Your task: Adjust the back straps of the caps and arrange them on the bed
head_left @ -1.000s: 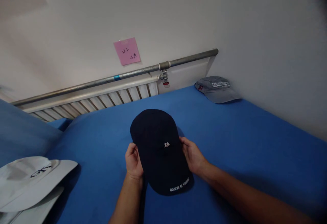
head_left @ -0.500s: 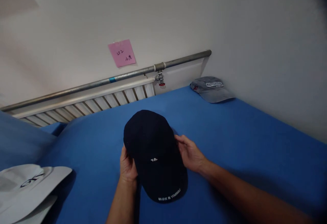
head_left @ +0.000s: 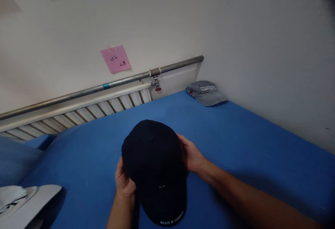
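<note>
A dark navy baseball cap is held up between my two hands above the blue sheet, its brim pointing toward me. White lettering reading "BELIEVE IN YOURSELF" runs along the brim's edge. My left hand grips the cap's left side, and my right hand grips the right side. On both hands some fingers are hidden behind or under the cap. Farther off, against the right wall, rests a grey cap with white lettering. At the lower left edge a white cap with black lettering is partly in view.
The blue sheet covers the surface below my hands. Behind it are a white radiator, a metal pipe and a valve with a red handle. A pink note is stuck on the wall.
The navy cap has come closer and tipped, so its crown shows more and the small front logo is nearly hidden. The surroundings have shifted left in view.
</note>
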### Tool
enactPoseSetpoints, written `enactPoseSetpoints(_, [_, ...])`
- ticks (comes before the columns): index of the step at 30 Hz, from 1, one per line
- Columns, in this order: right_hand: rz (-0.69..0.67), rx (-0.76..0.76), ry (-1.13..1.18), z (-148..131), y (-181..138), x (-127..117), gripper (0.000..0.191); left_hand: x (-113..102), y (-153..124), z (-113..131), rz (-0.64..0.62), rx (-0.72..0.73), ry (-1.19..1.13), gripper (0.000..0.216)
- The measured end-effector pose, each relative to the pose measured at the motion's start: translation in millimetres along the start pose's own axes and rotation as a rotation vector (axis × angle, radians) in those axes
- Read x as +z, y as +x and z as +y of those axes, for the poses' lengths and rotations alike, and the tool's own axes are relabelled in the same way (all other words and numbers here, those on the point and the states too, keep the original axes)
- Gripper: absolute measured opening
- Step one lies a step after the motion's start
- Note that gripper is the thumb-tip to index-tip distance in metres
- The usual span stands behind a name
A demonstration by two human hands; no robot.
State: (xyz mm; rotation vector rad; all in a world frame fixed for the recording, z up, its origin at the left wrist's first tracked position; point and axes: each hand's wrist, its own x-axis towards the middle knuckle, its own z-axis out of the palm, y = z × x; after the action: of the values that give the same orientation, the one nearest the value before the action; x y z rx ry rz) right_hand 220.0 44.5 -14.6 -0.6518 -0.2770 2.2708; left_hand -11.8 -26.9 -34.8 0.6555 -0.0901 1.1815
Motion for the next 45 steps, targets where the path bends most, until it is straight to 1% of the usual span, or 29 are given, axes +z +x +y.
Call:
enactPoseSetpoints(5, [-0.090,-0.010,0.018,-6,0,2,0.026,3,4,1,-0.089,-0.021,-0.025,0.060])
enactPoseSetpoints(10, [0.028,-0.005,0.059,-7,3,2,0.025,10,7,1,-0.113,-0.040,-0.024,0.066])
enactPoseSetpoints(12, [0.062,-0.007,0.047,-7,3,2,0.022,11,9,1,-0.097,-0.052,-0.030,0.067])
enactPoseSetpoints(15, [0.081,-0.019,0.019,-9,1,5,0.024,10,11,0,-0.036,-0.020,-0.041,0.067])
enactPoseSetpoints(19, [0.120,0.050,0.011,-12,-1,8,0.026,9,15,-2,0.064,-0.006,-0.052,0.067])
enactPoseSetpoints(22, [0.086,0.128,0.011,-10,1,7,0.023,14,16,-2,0.099,-0.033,-0.047,0.063])
enactPoseSetpoints(25, [0.059,0.164,0.004,-6,3,5,0.022,18,15,-1,0.092,-0.032,-0.046,0.059])
enactPoseSetpoints(28, [0.113,0.143,-0.005,-5,1,7,0.021,20,15,-1,0.109,-0.031,-0.042,0.058])
enactPoseSetpoints(31, [0.166,0.101,-0.014,-6,-1,10,0.022,18,17,-2,0.201,-0.046,-0.025,0.058])
enactPoseSetpoints(34, [0.190,0.020,-0.012,-9,-1,11,0.023,14,19,-3,0.277,-0.051,-0.044,0.056])
enactPoseSetpoints(37, [0.204,-0.072,-0.005,-12,3,8,0.022,10,20,-4,0.322,-0.014,-0.041,0.052])
enactPoseSetpoints(40, [0.227,-0.120,-0.009,-13,8,2,0.022,7,18,-6,0.352,0.010,-0.012,0.044])
enactPoseSetpoints(43, [0.287,-0.136,-0.003,-12,11,-2,0.025,4,16,-8,0.360,0.050,-0.013,0.035])
enactPoseSetpoints(45, [0.318,-0.133,-0.001,-11,12,-4,0.026,2,15,-10,0.353,0.074,-0.012,0.036])
